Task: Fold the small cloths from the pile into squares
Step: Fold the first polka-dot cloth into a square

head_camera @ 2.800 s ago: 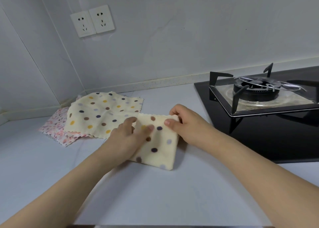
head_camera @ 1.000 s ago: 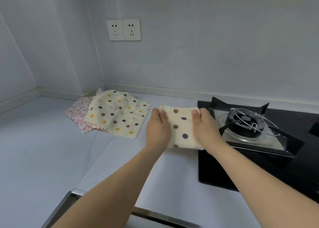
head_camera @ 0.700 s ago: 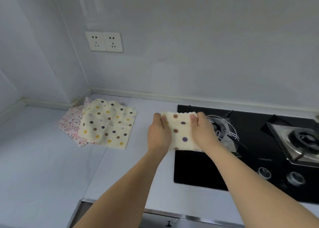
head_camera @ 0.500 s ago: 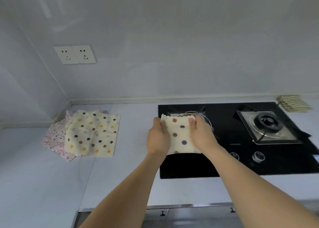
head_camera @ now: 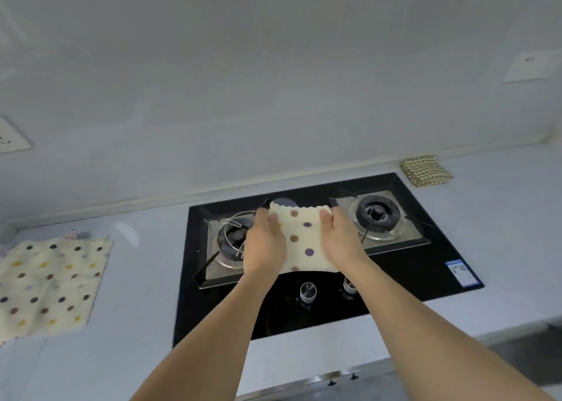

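Am holding folded cloth (head_camera: 301, 238) over stove (head_camera: 395, 267), left hand (head_camera: 264, 242) and right hand (head_camera: 342, 238) pinching its sides; pile (head_camera: 50, 285) lying far left on counter (head_camera: 501, 236).

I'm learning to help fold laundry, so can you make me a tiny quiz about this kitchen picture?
1. True or false: both hands hold the folded dotted cloth.
2. What is under the held cloth: A) the sink, B) the stove, C) the floor?
3. Fill in: the checked cloth lies on the counter to the ____ of the stove.

Key: 1 true, the left hand and right hand each pinch a side. 2 B. 3 right; the unfolded dotted cloth lies on the stove's left.
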`<action>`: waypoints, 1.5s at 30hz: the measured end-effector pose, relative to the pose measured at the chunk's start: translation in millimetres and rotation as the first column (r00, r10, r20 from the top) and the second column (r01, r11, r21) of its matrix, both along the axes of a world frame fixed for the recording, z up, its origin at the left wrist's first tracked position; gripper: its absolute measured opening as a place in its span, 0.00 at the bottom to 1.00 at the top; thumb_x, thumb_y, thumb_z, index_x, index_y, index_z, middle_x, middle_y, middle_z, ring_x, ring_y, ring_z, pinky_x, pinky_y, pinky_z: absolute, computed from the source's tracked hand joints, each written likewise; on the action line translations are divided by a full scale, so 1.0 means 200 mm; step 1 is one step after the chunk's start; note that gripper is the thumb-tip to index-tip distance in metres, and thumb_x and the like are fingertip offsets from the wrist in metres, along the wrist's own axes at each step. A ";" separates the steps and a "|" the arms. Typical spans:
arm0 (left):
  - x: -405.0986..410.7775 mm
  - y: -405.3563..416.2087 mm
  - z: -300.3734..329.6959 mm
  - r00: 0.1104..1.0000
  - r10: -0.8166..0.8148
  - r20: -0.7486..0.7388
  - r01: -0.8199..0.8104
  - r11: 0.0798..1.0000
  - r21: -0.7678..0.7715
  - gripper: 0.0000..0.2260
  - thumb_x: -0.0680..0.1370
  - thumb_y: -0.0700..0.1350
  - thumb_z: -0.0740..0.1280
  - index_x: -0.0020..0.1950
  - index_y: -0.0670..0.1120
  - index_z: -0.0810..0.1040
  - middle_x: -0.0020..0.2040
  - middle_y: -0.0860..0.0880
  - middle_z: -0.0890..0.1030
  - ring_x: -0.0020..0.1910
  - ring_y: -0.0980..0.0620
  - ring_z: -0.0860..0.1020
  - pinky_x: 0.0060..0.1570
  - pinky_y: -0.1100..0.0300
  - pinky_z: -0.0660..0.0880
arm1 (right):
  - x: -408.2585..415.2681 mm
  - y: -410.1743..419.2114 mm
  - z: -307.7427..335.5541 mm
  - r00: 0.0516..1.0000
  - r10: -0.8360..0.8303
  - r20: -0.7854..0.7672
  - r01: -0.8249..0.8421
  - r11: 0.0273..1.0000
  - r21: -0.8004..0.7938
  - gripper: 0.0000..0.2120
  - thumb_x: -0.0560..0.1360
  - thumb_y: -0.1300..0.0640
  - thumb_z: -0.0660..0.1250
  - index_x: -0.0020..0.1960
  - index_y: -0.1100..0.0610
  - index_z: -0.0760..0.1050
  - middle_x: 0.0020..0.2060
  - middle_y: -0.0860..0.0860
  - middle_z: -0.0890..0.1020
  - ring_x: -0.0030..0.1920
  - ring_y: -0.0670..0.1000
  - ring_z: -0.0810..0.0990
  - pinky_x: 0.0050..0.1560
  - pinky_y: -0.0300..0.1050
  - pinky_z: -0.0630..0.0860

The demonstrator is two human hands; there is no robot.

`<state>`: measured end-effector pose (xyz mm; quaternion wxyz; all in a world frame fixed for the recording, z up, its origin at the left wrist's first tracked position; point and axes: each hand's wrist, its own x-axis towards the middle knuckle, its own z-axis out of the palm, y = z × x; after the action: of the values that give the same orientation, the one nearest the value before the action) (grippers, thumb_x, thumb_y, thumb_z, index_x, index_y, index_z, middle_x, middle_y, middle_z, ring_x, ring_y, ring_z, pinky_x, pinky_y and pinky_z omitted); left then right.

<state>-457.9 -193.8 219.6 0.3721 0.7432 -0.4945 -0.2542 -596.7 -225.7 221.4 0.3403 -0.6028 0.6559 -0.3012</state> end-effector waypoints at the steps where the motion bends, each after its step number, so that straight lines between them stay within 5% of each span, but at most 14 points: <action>1: -0.08 -0.04 0.00 1.000 -0.002 0.004 0.002 1.000 -0.003 0.12 0.84 0.52 0.49 0.57 0.48 0.68 0.37 0.49 0.77 0.35 0.50 0.77 0.36 0.52 0.74 | -0.07 -0.04 0.00 1.000 -0.001 0.015 0.001 1.000 0.012 0.18 0.83 0.47 0.49 0.60 0.58 0.69 0.49 0.50 0.75 0.48 0.49 0.73 0.46 0.45 0.67; 7: -0.38 -0.20 -0.05 0.999 0.030 -0.012 -0.030 0.999 0.019 0.12 0.84 0.50 0.49 0.54 0.46 0.69 0.37 0.49 0.75 0.34 0.52 0.75 0.30 0.57 0.65 | -0.38 -0.22 -0.03 0.993 -0.017 0.115 0.008 0.997 0.080 0.16 0.82 0.47 0.52 0.58 0.58 0.69 0.49 0.51 0.76 0.49 0.51 0.74 0.46 0.44 0.65; 16: -1.08 -0.56 -0.08 0.985 -0.144 -0.094 0.149 0.987 0.054 0.06 0.84 0.50 0.49 0.54 0.54 0.65 0.42 0.50 0.79 0.40 0.51 0.79 0.41 0.50 0.80 | -1.10 -0.49 -0.10 0.946 -0.257 0.198 0.230 0.962 0.148 0.15 0.81 0.45 0.54 0.53 0.56 0.71 0.46 0.53 0.78 0.43 0.49 0.77 0.41 0.45 0.75; 20: -1.43 -0.76 -0.08 0.990 -0.120 -0.075 0.124 0.991 0.050 0.11 0.84 0.52 0.49 0.59 0.50 0.67 0.42 0.53 0.76 0.41 0.55 0.77 0.43 0.52 0.79 | -1.47 -0.66 -0.11 0.906 -0.284 0.313 0.199 0.940 0.277 0.17 0.81 0.45 0.55 0.56 0.57 0.72 0.47 0.55 0.79 0.46 0.53 0.79 0.48 0.51 0.79; 24: -1.72 -0.88 -0.12 0.985 -0.035 -0.170 0.056 0.991 0.124 0.10 0.84 0.51 0.49 0.52 0.48 0.66 0.41 0.49 0.76 0.39 0.51 0.75 0.42 0.52 0.75 | -1.77 -0.81 -0.09 0.880 -0.278 0.385 0.090 0.894 0.440 0.18 0.80 0.42 0.57 0.55 0.55 0.75 0.49 0.55 0.82 0.50 0.56 0.81 0.51 0.54 0.80; 29: -1.98 -1.03 -0.17 0.976 -0.034 -0.215 0.070 0.984 0.162 0.09 0.83 0.48 0.51 0.51 0.45 0.66 0.42 0.47 0.75 0.39 0.49 0.73 0.37 0.55 0.69 | -2.04 -0.91 -0.17 0.867 -0.359 0.346 0.084 0.789 0.608 0.17 0.75 0.57 0.59 0.63 0.56 0.73 0.54 0.56 0.80 0.52 0.58 0.80 0.48 0.53 0.80; 34: -2.18 -1.28 -0.28 0.951 -0.077 -0.299 0.164 0.946 0.279 0.07 0.80 0.43 0.55 0.43 0.45 0.68 0.37 0.48 0.68 0.33 0.52 0.66 0.32 0.59 0.64 | -2.28 -1.04 -0.25 0.773 -0.487 0.407 0.192 0.791 0.581 0.22 0.79 0.64 0.57 0.71 0.50 0.62 0.54 0.52 0.74 0.49 0.52 0.76 0.43 0.47 0.74; 41: -2.55 -1.71 -0.36 0.964 -0.083 -0.251 0.172 0.919 0.354 0.07 0.77 0.41 0.59 0.42 0.47 0.75 0.38 0.47 0.78 0.36 0.48 0.76 0.40 0.52 0.79 | -2.68 -1.46 -0.38 0.780 -0.495 0.383 0.266 0.816 0.513 0.22 0.78 0.66 0.58 0.70 0.53 0.66 0.56 0.54 0.74 0.52 0.54 0.75 0.44 0.45 0.70; 45: -2.68 -1.99 -0.43 0.979 -0.087 -0.184 0.151 0.916 0.371 0.08 0.76 0.40 0.60 0.36 0.46 0.71 0.33 0.48 0.74 0.32 0.48 0.73 0.33 0.56 0.72 | -2.83 -1.73 -0.47 0.817 -0.450 0.360 0.254 0.842 0.476 0.20 0.77 0.67 0.58 0.67 0.56 0.71 0.55 0.53 0.78 0.52 0.54 0.78 0.47 0.47 0.75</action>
<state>-994.4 -592.5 133.7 0.2426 0.7466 -0.4476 -0.4282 -1162.1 -572.2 127.6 0.5393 -0.2949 0.7068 -0.3503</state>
